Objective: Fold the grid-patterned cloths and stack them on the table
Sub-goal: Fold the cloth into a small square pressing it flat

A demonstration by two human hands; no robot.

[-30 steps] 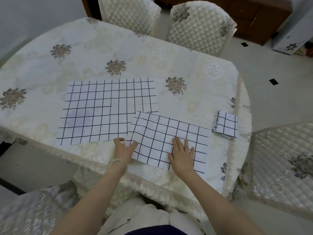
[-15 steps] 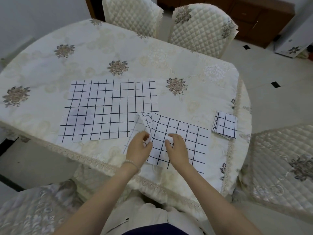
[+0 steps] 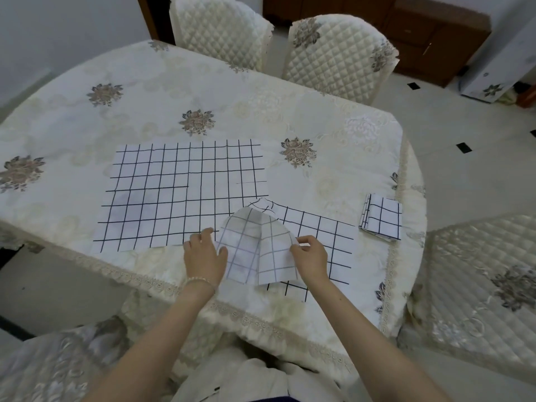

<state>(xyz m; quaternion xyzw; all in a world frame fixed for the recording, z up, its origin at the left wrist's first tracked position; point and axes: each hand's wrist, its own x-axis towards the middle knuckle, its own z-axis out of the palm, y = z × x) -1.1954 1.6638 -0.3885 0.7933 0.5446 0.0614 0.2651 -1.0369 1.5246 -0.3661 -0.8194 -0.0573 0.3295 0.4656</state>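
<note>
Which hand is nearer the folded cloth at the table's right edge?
Right. The right hand is left of the folded cloth; the left hand is farther left.

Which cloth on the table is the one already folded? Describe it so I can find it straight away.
Start at the round table under its cream flowered cover and go to its right edge. The folded cloth lies there alone, apart from the cloth in the hands and the big flat cloth to the left. It is the small layered square; the others are far larger.
</note>
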